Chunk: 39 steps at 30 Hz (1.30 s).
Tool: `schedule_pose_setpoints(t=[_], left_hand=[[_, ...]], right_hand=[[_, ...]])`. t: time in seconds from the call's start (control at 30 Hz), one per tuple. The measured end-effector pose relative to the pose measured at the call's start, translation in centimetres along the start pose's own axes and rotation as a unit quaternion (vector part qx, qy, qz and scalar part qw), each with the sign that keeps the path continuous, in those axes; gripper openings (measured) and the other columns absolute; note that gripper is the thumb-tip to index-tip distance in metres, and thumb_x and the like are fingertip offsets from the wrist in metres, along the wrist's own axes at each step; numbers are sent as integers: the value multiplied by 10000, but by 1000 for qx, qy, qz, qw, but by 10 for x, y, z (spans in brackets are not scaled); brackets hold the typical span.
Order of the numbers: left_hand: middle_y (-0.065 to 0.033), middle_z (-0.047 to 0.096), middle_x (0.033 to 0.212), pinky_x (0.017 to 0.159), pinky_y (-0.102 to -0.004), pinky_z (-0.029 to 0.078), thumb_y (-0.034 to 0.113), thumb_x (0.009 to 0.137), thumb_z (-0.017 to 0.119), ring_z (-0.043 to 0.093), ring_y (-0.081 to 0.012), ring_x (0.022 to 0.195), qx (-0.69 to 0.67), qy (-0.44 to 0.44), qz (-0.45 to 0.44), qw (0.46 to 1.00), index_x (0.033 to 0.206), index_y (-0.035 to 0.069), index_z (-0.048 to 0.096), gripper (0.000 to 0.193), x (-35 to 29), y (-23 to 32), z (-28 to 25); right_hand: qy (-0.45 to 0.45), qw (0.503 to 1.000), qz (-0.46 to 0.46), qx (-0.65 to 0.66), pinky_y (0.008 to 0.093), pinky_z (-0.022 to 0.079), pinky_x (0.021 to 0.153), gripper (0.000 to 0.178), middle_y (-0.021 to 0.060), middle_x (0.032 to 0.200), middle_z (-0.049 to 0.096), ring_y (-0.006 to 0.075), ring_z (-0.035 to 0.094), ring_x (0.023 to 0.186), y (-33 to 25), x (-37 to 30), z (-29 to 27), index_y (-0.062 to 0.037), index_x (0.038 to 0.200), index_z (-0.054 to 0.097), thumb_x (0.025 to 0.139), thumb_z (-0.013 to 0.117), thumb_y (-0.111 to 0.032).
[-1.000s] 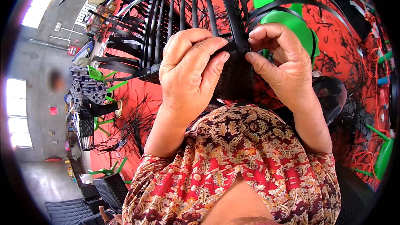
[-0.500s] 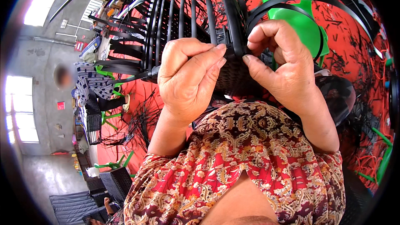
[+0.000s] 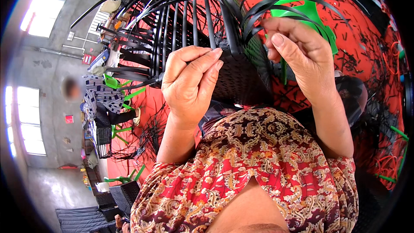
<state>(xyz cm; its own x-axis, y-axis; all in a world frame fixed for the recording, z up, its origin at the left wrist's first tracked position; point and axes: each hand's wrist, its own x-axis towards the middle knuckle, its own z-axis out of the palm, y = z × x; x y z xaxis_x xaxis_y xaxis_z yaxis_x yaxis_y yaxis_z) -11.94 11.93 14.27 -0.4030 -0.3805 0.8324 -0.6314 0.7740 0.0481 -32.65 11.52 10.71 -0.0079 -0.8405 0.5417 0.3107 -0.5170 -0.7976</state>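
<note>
A piece of black woven wickerwork (image 3: pixel 243 75) stands in front of me, with rails and long loose flat black strips (image 3: pixel 207 21) fanning out from its top. My left hand (image 3: pixel 185 84) is closed in a pinch beside its near top edge; whatever lies between thumb and fingers is too small or hidden to make out. To the right of the corner, my right hand (image 3: pixel 304 54) hovers apart from the weave, its fingers loosely bent and spread, nothing visible in them. Several strips arch over and behind its fingertips, which are slightly blurred.
A green plastic chair (image 3: pixel 297 4) stands beyond my right hand. Black strip offcuts (image 3: pixel 351 47) litter the red floor. At the left, a person in a patterned top (image 3: pixel 103 92) sits near green stools. Dark woven furniture (image 3: pixel 125 196) stands at the lower left.
My right hand has drawn away from the corner to the right, its fingers loosening. My left hand stays pinched and shifts slightly left. The view has moved a little.
</note>
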Motion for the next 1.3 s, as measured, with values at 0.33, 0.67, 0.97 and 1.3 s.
schedule_pose_setpoints(t=[0.33,0.67,0.97,1.3], left_hand=[[-71,627,846,625,-254,472,-4,731,720,602,-166,715,4,-60,-50,997,884,34,702,159,15,-3,-12],[-67,653,819,690,-249,480,28,754,718,621,-161,744,-12,-88,-78,993,863,26,695,111,47,-7,-17],[-52,621,722,567,-238,453,104,740,749,587,-117,613,-12,-141,-46,989,862,11,682,168,73,4,-1],[-13,601,606,480,-206,361,145,851,648,486,-42,521,-97,-96,-258,957,790,22,670,139,57,-12,-4]], right_hand=[[-78,971,-8,224,189,381,446,207,7,676,562,61,497,520,-30,46,-32,-17,1024,636,942,535,-178],[34,991,-54,121,195,416,471,181,19,695,583,62,528,560,-20,38,-72,-17,1004,642,933,546,-152],[15,995,-97,12,200,447,493,157,30,712,603,63,557,596,-34,54,-40,-16,986,647,924,556,-128],[-41,978,-180,-99,206,481,518,132,43,731,624,64,589,637,-59,73,6,-15,966,653,914,568,-102]])
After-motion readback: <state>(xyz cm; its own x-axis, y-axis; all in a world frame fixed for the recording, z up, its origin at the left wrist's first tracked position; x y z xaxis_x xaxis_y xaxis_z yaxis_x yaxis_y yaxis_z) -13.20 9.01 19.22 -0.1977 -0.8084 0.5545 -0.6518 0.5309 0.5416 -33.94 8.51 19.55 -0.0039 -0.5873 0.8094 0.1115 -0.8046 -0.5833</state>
